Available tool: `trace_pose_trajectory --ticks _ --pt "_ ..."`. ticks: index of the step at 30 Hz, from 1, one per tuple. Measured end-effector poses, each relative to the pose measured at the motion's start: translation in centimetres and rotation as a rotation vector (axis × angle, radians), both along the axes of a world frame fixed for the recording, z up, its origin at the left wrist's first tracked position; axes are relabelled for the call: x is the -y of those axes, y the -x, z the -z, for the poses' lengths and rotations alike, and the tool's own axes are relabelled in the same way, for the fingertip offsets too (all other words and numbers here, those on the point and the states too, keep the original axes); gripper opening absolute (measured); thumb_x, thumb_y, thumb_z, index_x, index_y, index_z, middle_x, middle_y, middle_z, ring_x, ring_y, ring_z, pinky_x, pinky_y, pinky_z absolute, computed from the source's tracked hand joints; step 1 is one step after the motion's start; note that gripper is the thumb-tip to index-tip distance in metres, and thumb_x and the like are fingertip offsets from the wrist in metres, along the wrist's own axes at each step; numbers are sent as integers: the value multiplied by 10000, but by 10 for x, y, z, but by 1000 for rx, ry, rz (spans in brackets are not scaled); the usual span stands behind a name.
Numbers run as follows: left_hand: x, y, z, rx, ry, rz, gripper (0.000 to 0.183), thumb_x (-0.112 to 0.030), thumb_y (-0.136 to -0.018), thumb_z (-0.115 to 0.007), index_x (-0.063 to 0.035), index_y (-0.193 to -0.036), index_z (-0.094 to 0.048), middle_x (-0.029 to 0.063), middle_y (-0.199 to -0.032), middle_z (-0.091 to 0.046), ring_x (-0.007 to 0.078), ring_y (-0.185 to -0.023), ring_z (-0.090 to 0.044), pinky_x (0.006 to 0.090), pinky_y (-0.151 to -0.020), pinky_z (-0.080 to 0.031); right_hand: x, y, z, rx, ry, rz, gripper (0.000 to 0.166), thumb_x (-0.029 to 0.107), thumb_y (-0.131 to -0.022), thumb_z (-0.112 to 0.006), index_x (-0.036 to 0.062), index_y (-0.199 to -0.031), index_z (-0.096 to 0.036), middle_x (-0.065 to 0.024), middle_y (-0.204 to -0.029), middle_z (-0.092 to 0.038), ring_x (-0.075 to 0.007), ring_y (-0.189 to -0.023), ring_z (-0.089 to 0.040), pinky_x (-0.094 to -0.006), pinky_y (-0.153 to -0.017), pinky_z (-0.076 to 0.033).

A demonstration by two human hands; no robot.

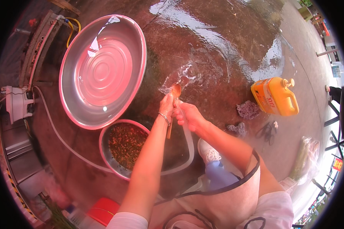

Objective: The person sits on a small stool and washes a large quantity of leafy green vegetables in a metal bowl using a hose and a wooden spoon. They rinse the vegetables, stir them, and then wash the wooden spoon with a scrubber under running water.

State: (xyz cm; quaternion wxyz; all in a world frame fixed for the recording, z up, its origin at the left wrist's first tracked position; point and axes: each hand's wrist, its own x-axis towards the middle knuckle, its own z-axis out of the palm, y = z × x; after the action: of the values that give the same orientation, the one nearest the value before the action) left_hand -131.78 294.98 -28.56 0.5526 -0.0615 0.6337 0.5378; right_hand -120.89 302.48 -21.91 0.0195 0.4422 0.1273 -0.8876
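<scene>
In my left hand (166, 107) is a wooden spoon (176, 90), its handle running down between my forearms. My right hand (190, 116) grips a translucent hose (189, 143) right beside the spoon. Water (186, 74) splashes around the spoon's bowl and spreads over the wet floor beyond it. To the left of my hands stands a large, round metal basin (67, 94) with concentric rings in its bottom. Nearer to me, a smaller metal basin (103, 151) holds dark liquid with many small brownish bits. My left forearm covers part of its right side.
A yellow plastic jug (272, 96) stands on the right, near two scouring pads (248, 109) and dark cord-like items (268, 132). A clear plastic bag (305, 157) lies farther right. The hose passes the smaller basin toward a wall pipe (43, 51). A red container (104, 210) sits lower left.
</scene>
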Motion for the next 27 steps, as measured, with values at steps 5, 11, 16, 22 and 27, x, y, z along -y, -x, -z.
trace_pose_trajectory --ticks 5,11,16,22,27 --pt "-2 3 11 131 -49 -102 166 -162 -964 -422 -95 -1095 -500 100 -860 -602 152 -560 -551 290 -455 -473 9 -6 15 61 -95 44 106 181 -893 -546 81 -927 -534 0 -749 -495 -96 -581 -440 -238 -454 -345" --pt "-6 9 3 55 -17 -195 244 -43 -911 -453 -38 -1154 -424 161 -963 -617 236 -687 -628 361 -557 -531 10 -4 6 102 -186 41 121 155 -870 -579 73 -954 -551 -17 -837 -502 -90 -642 -465 -237 -464 -379" --pt "-21 7 -19 -60 62 -125 407 27 -854 -512 -38 -1222 -352 191 -1058 -584 270 -766 -653 345 -596 -564 19 -4 12 186 -206 -238 150 207 -883 -554 69 -940 -570 -38 -862 -559 -79 -631 -469 -237 -453 -384" --pt "-4 17 -5 254 -244 -108 305 -27 -864 -588 -49 -1148 -480 138 -1040 -585 208 -747 -644 299 -601 -562 22 -4 8 -86 -284 -435 182 243 -932 -503 69 -920 -558 -29 -746 -590 -52 -539 -431 -209 -411 -331" --pt "-15 6 -8 -104 36 292 203 -236 -932 -519 -60 -1013 -583 71 -670 -606 163 -616 -610 277 -562 -503 30 -17 2 -86 -173 -380 176 236 -936 -486 72 -941 -548 -39 -747 -606 -68 -523 -414 -237 -433 -345"
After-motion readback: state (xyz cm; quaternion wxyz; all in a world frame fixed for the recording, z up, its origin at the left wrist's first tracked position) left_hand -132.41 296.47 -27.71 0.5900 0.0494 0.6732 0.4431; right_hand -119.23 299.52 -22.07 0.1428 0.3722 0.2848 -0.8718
